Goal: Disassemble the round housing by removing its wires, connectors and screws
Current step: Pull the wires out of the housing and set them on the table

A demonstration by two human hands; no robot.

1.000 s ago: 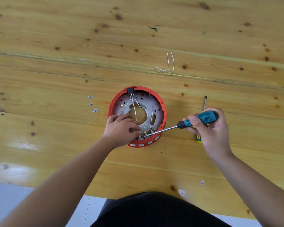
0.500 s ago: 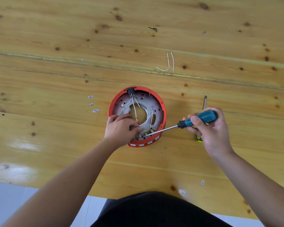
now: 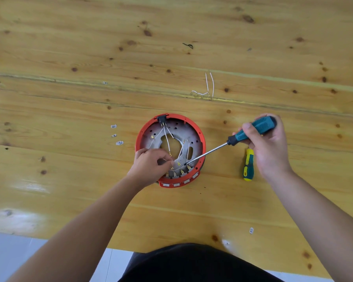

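A round housing with a red rim (image 3: 200,135) and a grey inner plate lies on the wooden table (image 3: 69,180). White wires (image 3: 166,142) with brass terminals run from a black connector (image 3: 162,118) at its far edge towards the near edge. My left hand (image 3: 150,166) rests on the housing's near left part, fingers curled and pinching a wire end. My right hand (image 3: 267,143) grips a teal-handled screwdriver (image 3: 253,129). Its tip sits inside the housing by the near terminals.
A second, smaller screwdriver (image 3: 248,165) with a yellow and teal handle lies just right of the housing, under my right hand. Loose white wires (image 3: 206,90) lie beyond the housing. Three small white pieces (image 3: 116,135) lie to its left, another (image 3: 251,230) near the table's front edge.
My right hand has lifted the screwdriver handle up and away, so the shaft slants more steeply. The tip has shifted right inside the housing. My left hand stays at the near terminals.
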